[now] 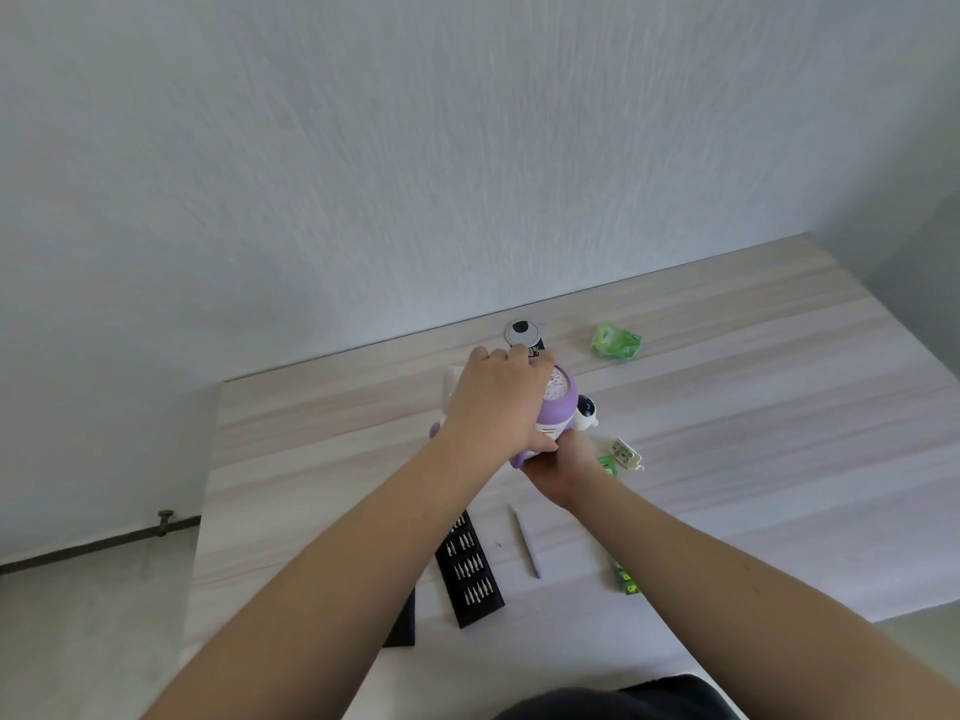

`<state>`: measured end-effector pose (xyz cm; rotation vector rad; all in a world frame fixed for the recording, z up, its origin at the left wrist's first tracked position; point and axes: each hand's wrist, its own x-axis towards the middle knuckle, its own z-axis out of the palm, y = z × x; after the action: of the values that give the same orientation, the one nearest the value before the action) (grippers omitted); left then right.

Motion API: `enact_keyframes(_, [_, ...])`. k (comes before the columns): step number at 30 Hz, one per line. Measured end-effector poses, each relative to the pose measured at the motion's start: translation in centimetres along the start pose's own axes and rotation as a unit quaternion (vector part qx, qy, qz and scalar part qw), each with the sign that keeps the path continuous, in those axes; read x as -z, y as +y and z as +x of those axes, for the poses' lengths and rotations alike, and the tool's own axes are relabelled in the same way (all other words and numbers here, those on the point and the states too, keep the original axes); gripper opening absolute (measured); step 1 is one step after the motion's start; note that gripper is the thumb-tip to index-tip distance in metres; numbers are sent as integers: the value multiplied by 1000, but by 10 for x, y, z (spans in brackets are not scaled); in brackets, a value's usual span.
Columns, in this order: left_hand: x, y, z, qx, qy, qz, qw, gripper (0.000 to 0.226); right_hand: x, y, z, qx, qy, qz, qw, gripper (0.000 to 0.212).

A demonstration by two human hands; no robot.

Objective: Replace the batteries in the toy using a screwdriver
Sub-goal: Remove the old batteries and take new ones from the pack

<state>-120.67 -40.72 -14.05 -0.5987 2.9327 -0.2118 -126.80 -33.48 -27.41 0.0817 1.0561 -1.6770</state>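
Forearms reach up from 6 o'clock and meet over the toy (560,407), which sits mid-table, a purple and white figure lying tilted, held up off the table (779,407) or barely resting on it, I cannot tell which; left hand (493,402) wraps over its top with fingers curled round the body, right hand (558,467) cups it from below, fingers hidden so its exact grip is unclear; at 6 o'clock of the toy lie the bit tray (470,571) and the screwdriver (525,540), untouched; batteries (626,452) sit just beside at 4 o'clock, more green ones (626,582) at 5, a green wrapper (616,341) at 1; risk, as I judge it: turning the toy could let it slip from the two-handed hold, or a loose cover or screw could drop and roll off among the clutter
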Motion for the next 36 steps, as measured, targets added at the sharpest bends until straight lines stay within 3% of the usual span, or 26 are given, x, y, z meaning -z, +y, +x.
enact_keyframes(2, [4, 6, 2, -6, 4, 15, 1000, 92, -2, -3, -6, 5, -4, 38, 999, 52])
enact_keyframes(5, [8, 11, 4, -17, 13, 30, 999, 90, -6, -6, -8, 12, 8, 63, 998, 33])
enact_keyframes(14, [17, 7, 2, -12, 0, 43, 999, 93, -6, -4, -9, 26, -24, 143, 989, 34])
enact_keyframes(17, [18, 2, 2, -3, -6, 22, 1000, 94, -8, -3, -10, 20, -11, 150, 988, 37])
enact_keyframes(27, [11, -29, 1, 47, -41, -98, 993, 101, -4, -1, -7, -34, 73, 146, 986, 18])
enact_keyframes(36, [1, -49, 2, 81, -38, -194, 977, 99, -1, -3, 4, -54, 108, 175, 977, 26])
